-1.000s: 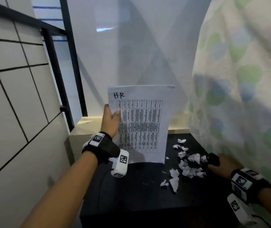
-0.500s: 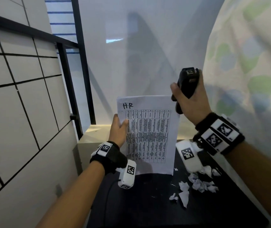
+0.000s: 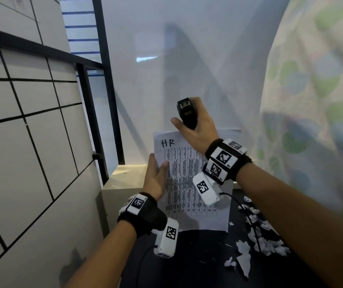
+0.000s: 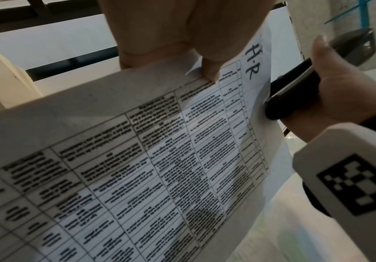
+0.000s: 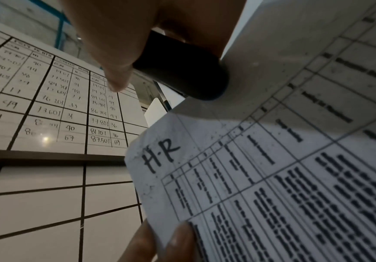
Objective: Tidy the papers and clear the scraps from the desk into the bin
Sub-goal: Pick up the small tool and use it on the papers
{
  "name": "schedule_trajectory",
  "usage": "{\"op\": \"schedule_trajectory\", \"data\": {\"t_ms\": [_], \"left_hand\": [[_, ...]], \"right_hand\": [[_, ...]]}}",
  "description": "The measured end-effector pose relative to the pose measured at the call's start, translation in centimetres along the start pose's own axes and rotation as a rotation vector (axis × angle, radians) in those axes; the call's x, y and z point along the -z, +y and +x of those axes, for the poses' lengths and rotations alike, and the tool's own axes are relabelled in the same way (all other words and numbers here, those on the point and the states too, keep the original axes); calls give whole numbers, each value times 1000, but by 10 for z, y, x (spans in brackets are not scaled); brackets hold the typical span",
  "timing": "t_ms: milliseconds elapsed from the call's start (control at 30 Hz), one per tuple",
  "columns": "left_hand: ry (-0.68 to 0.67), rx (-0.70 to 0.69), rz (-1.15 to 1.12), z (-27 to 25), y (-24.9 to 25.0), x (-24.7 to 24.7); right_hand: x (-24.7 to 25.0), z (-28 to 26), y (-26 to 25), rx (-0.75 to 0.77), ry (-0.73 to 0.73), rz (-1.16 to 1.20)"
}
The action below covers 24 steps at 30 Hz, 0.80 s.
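A stack of printed papers (image 3: 179,179) marked "H·R" stands upright on the black desk (image 3: 197,267). My left hand (image 3: 156,175) grips its left edge, thumb on the front. My right hand (image 3: 189,125) holds a black stapler (image 3: 187,113) at the stack's top edge, right of the "H·R" mark. The left wrist view shows the stapler (image 4: 292,92) against the papers (image 4: 137,159). In the right wrist view its black end (image 5: 182,70) touches the sheet (image 5: 272,177). Several torn white scraps (image 3: 258,242) lie on the desk to the right.
A gridded whiteboard (image 3: 21,142) fills the left side, with handwritten numbers (image 5: 48,106) higher up. A spotted cloth (image 3: 312,100) hangs close on the right. A beige ledge (image 3: 129,177) sits behind the desk. A black cable (image 3: 247,215) runs over the scraps.
My right hand lifted off the desk with the stapler and swung left to the top of the papers. My left hand kept holding the stack upright.
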<state>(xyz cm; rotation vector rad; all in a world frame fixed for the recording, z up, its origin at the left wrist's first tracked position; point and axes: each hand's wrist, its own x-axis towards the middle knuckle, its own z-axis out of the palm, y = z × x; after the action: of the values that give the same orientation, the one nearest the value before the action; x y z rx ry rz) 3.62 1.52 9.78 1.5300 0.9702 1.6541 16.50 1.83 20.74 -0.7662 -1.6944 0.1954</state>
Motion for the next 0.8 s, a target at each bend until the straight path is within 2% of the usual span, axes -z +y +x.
{"op": "schedule_trajectory", "data": {"t_ms": [167, 300, 433, 600, 733, 800], "left_hand": [[-6, 0, -18, 0, -3, 0], [-35, -2, 11, -1, 0, 0], [-46, -15, 65, -1, 4, 2], [-61, -6, 86, -4, 7, 7], [-91, 47, 53, -10, 11, 7], [-80, 165, -50, -14, 20, 6]], "right_hand": [[-6, 5, -4, -27, -53, -95], [-17, 6, -8, -102, -158, -233], [-33, 3, -13, -132, -190, -395], [-47, 0, -28, -141, -147, -408], [-53, 1, -36, -185, -48, -323], [-54, 2, -38, -222, -6, -249]]}}
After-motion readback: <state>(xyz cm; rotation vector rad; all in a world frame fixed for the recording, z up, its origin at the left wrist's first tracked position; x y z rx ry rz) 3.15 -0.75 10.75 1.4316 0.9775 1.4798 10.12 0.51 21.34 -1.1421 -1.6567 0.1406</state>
